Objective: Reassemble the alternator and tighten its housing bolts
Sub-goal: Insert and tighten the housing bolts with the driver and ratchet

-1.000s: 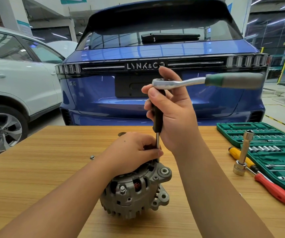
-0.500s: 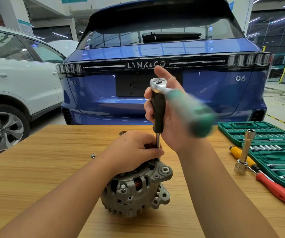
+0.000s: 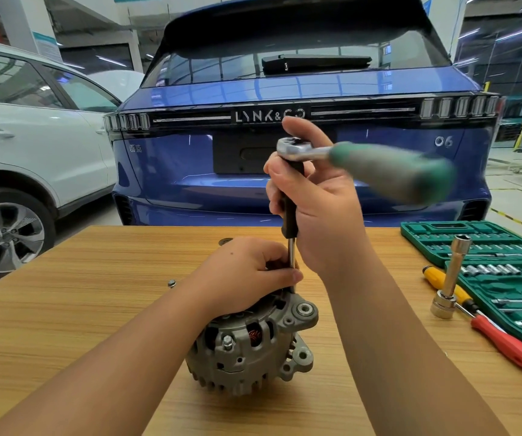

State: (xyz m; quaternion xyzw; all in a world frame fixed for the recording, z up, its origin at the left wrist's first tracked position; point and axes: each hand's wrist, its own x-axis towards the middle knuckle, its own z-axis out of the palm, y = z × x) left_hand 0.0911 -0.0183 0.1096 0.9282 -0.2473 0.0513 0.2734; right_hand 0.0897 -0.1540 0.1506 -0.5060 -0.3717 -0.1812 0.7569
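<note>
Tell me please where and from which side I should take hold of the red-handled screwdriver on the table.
Take the red-handled screwdriver by its thick red handle, coming from above. It lies flat on the table and slants toward the near right. Its left side is open wood, while the green socket case sits close on its right. The upright socket extension stands near its far end, so grasp the middle of the handle.
</note>
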